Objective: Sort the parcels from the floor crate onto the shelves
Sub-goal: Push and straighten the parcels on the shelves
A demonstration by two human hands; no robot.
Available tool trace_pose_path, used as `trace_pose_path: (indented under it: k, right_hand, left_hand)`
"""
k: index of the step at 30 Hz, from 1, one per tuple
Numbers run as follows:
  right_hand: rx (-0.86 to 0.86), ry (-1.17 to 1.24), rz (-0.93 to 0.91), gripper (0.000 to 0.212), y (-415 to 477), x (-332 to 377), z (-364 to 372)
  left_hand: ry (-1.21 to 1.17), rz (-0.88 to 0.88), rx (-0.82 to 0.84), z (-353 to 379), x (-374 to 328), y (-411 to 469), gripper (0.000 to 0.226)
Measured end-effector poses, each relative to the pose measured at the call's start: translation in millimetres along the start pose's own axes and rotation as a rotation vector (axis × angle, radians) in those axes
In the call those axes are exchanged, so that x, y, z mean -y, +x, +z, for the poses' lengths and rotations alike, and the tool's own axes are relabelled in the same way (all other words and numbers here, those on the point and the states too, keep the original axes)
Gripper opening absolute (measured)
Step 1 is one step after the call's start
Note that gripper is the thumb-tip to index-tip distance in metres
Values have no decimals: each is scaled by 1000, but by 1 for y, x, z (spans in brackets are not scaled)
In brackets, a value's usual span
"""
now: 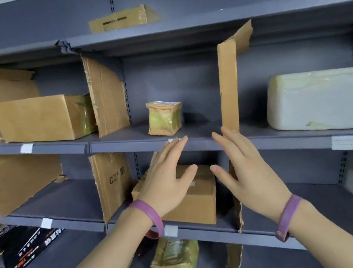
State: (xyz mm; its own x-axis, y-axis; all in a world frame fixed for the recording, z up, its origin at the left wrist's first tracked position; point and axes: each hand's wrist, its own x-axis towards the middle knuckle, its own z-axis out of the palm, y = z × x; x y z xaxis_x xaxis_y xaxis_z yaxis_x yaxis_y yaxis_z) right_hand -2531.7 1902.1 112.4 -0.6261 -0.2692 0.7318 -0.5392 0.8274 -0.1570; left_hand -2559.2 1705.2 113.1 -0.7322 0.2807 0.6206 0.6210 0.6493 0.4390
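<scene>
A small tape-wrapped cardboard parcel (164, 117) stands alone on the middle shelf (130, 144), between two upright cardboard dividers. Both my hands hover just below and in front of that shelf's edge, empty. My left hand (167, 178) has straight fingers pointing up at the shelf lip. My right hand (245, 164) is likewise flat, a hand's width to the right, palm facing left. Each wrist wears a purple band. Behind my left hand a brown box (201, 196) sits on the shelf below. The floor crate is out of view.
Grey metal shelving fills the view. A large brown box (44, 118) sits at left, a white foam box (326, 99) at right, a small box (122, 19) on the top shelf, a taped parcel (176, 262) low down, and a black carton (28, 245) at lower left. Cardboard dividers (229, 87) split the bays.
</scene>
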Motion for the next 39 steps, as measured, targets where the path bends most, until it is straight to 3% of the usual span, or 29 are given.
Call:
trace_pose_path:
  k: [7,15,25,34,39]
  right_hand:
    - [101,-55,113,64,36,46,42]
    - [290,-134,217,66,79,29,75]
    - [312,-194,138,64,143,-1,117]
    - [420,-252,223,88,166,-13,133]
    - [440,-265,310,89,180,-13,136]
  left_hand:
    - [62,-35,66,-41,68,7,58]
    - [129,-101,129,-49,118,36,59]
    - [312,-74,216,-45,151,107,52]
    - [340,-17,350,-29,181,140,51]
    - [375,-27,416,-27,188,158,55]
